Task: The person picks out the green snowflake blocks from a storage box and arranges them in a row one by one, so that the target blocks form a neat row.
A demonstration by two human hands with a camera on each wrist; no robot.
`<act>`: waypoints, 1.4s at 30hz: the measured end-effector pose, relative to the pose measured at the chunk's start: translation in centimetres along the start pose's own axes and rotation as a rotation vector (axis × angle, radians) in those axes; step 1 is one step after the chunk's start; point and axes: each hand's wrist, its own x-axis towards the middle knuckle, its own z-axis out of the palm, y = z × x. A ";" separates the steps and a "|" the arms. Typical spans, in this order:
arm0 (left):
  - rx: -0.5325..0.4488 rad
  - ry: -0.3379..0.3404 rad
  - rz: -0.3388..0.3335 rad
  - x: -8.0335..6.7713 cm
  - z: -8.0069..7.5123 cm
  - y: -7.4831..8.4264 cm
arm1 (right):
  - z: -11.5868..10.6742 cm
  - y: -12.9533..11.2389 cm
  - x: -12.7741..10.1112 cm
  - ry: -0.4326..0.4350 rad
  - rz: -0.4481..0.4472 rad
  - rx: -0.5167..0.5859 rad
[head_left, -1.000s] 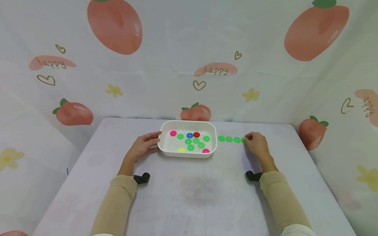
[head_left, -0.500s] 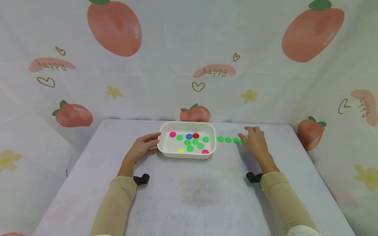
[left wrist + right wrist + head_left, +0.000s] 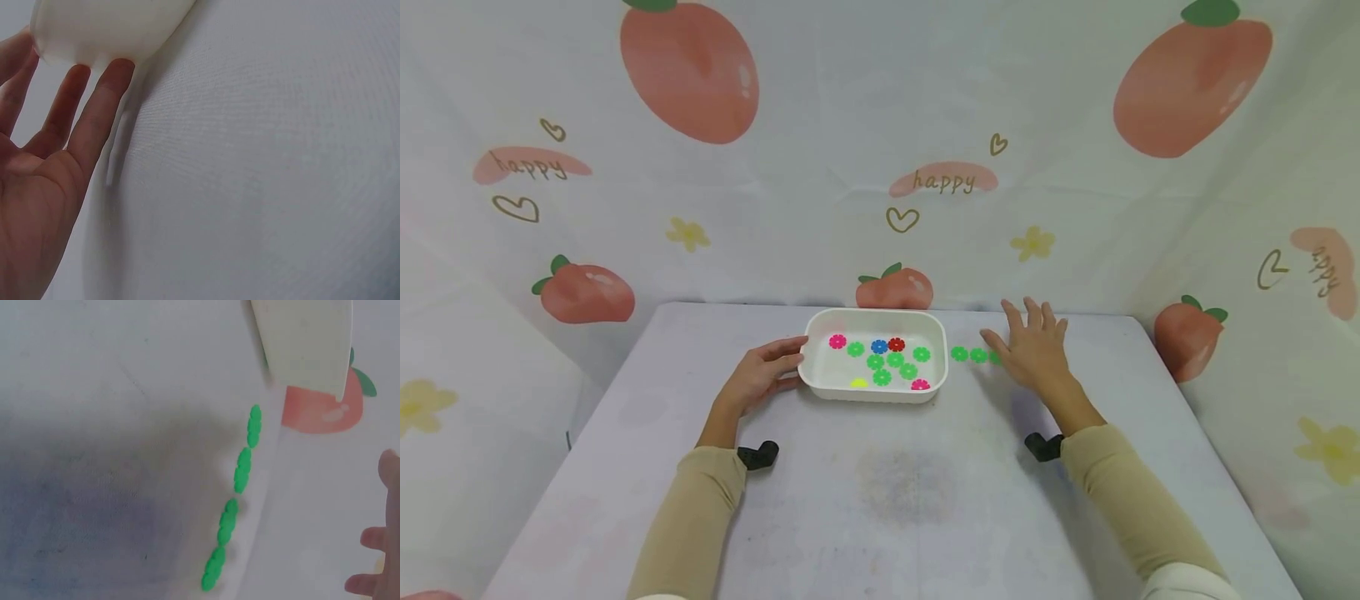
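Green discs (image 3: 959, 354), likely light, stiff, best pinched by rims, are lined near the tabletop's (image 3: 820, 467) far edge; nothing is held by the spread right hand (image 3: 1036, 350), the tray (image 3: 872, 395) touched by the left hand (image 3: 758, 377).

Green flower discs (image 3: 978, 355) beside a white tray (image 3: 880, 395)
Four lie in a row; the tray holds multicoloured ones (image 3: 876, 362)

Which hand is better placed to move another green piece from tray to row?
Probably the right hand: spread and holding nothing, it is close to the green row and the white tray. The left hand touches the tray's end away from the row.
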 end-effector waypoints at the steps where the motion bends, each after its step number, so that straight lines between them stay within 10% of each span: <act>1: -0.001 0.001 -0.001 0.0 0.0 -0.1 | 0.0 -0.2 0.0 0.004 -0.005 -0.012; 42: -0.014 0.000 -0.002 0.2 -0.1 -0.2 | 2.2 -10.9 2.1 -0.029 -0.220 -0.069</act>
